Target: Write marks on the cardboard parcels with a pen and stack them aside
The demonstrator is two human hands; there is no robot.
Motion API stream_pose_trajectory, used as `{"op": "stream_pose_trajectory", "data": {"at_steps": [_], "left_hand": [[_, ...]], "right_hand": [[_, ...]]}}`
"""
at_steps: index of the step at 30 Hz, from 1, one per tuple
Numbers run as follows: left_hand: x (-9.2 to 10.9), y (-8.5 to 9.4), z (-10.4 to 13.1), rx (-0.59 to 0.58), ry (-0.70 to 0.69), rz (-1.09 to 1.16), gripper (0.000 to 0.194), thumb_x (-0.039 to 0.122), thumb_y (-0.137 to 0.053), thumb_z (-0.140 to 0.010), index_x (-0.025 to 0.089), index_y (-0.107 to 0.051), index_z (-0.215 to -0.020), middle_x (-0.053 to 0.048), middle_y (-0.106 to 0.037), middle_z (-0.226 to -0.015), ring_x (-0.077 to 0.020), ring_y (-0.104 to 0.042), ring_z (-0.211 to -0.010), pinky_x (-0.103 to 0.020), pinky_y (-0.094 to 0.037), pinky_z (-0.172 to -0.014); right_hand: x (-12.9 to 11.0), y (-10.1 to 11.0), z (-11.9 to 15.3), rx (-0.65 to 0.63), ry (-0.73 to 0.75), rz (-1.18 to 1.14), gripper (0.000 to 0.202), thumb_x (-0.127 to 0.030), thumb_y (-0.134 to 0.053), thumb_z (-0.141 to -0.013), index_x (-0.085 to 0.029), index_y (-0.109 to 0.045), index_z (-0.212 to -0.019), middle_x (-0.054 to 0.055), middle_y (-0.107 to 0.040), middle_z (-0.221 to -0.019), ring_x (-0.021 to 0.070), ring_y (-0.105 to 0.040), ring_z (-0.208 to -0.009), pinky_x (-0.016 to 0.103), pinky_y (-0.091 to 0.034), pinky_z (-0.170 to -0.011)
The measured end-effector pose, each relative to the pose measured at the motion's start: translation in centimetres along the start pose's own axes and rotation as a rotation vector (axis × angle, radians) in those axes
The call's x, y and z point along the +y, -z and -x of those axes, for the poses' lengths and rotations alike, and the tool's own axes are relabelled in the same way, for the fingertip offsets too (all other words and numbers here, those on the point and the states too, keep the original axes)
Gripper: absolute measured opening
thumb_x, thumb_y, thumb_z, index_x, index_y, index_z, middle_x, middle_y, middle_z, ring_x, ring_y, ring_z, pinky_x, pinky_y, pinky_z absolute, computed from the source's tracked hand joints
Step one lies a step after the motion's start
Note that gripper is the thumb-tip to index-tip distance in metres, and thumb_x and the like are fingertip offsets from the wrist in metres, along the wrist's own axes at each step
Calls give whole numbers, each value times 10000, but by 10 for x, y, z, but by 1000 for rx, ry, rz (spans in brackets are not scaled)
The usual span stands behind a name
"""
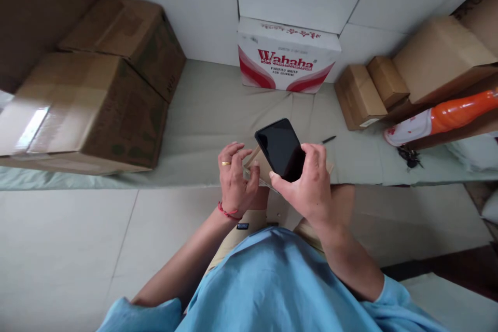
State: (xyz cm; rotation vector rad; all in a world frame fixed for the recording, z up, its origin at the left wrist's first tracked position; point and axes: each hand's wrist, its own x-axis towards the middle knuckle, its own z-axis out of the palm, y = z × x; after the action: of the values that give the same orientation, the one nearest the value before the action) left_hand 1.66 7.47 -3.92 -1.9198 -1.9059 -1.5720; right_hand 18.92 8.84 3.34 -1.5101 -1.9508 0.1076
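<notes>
My right hand point(311, 184) grips a black smartphone point(283, 146) by its lower end, thumb on one edge and fingers on the other. The phone is tilted and its screen is dark. Beneath it lies a flat brown item point(265, 168), perhaps a notebook, mostly hidden by the phone and my right hand. My left hand point(236, 179), with a ring and a red string bracelet, is at the left edge of that brown item. Its fingers are bent but apart, and nothing shows between them. Behind my right hand, a dark pen point(329, 139) lies on the green cloth.
A cloth-covered surface point(202, 114) runs along the tiled wall. Large cardboard boxes point(85, 98) stand at left, a white Wahaba-style printed carton point(288, 57) at the back. Smaller boxes point(360, 96), an orange-and-white bottle-shaped object point(447, 116) and keys point(410, 157) are at right.
</notes>
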Motion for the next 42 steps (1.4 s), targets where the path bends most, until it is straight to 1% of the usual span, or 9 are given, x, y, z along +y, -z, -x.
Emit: {"op": "stream_pose_trajectory", "data": {"at_steps": [4, 7, 11, 15, 20, 26, 30, 36, 42], "left_hand": [[-9, 9, 24, -8, 57, 9, 247, 246, -649, -1017, 195, -611, -1255, -172, -653, -1325, -311, -598, -1327, -543, -539, -1131], [-16, 21, 43, -42, 234, 57, 233, 323, -648, -1007, 205, -604, -1203, -141, -659, -1200, -282, -622, -1183, -456, -601, -974], [-18, 34, 62, -275, 582, 126, 245, 464, -560, -1016, 227, -621, -1006, -83, -664, -1023, -229, -646, -946, -371, -575, -858], [-15, 35, 69, -518, 678, 201, 381, 553, -512, -1005, 226, -657, -875, -59, -702, -861, -221, -679, -807, -330, -542, -727], [-12, 25, 71, -759, 744, 276, 374, 548, -546, -961, 214, -703, -905, -67, -773, -876, -239, -733, -816, -332, -557, -739], [-15, 20, 75, -842, 769, 257, 242, 432, -624, -896, 209, -721, -893, -78, -770, -867, -264, -729, -832, -355, -546, -771], [-14, 23, 78, -879, 768, 260, 219, 385, -623, -868, 217, -753, -922, -71, -784, -866, -262, -725, -825, -341, -527, -736], [-15, 31, 81, -891, 764, 245, 236, 378, -588, -876, 204, -747, -896, -88, -796, -903, -257, -714, -842, -363, -520, -781], [-15, 33, 82, -867, 799, 242, 259, 421, -592, -888, 204, -732, -911, -85, -764, -867, -249, -677, -809, -354, -494, -746]], "right_hand": [[-1, 2, 1, -16, -17, 15, 720, -454, -805, -792, -209, -447, -1367, 165, -573, -1333, 335, -659, -1190, 535, -657, -934], [-1, 3, 2, -41, -47, 9, 721, -450, -800, -792, -206, -449, -1372, 173, -565, -1349, 337, -657, -1183, 515, -664, -895], [-2, 3, 2, -66, -79, -6, 736, -449, -816, -784, -222, -445, -1378, 178, -561, -1365, 343, -658, -1173, 508, -664, -871], [6, 9, -1, -43, -59, -34, 727, -471, -822, -778, -223, -462, -1360, 166, -568, -1339, 349, -640, -1195, 547, -631, -969], [76, 40, -17, 19, -222, 30, 724, -576, -843, -727, -203, -553, -1276, 148, -596, -1259, 348, -612, -1179, 595, -551, -1080], [217, 65, -29, -78, -666, 366, 773, -574, -882, -688, -90, -653, -1245, 267, -663, -1267, 447, -583, -1334, 594, -473, -1187], [279, 63, -18, -173, -954, 447, 863, -601, -889, -665, -37, -680, -1284, 354, -647, -1352, 495, -644, -1300, 604, -511, -1139], [307, 51, -13, -146, -1077, 427, 1023, -598, -909, -639, -14, -627, -1430, 436, -554, -1492, 583, -571, -1412, 673, -478, -1166], [290, 48, -29, -131, -966, 414, 888, -605, -800, -762, -19, -608, -1401, 430, -531, -1504, 563, -448, -1506, 701, -428, -1181]]}}
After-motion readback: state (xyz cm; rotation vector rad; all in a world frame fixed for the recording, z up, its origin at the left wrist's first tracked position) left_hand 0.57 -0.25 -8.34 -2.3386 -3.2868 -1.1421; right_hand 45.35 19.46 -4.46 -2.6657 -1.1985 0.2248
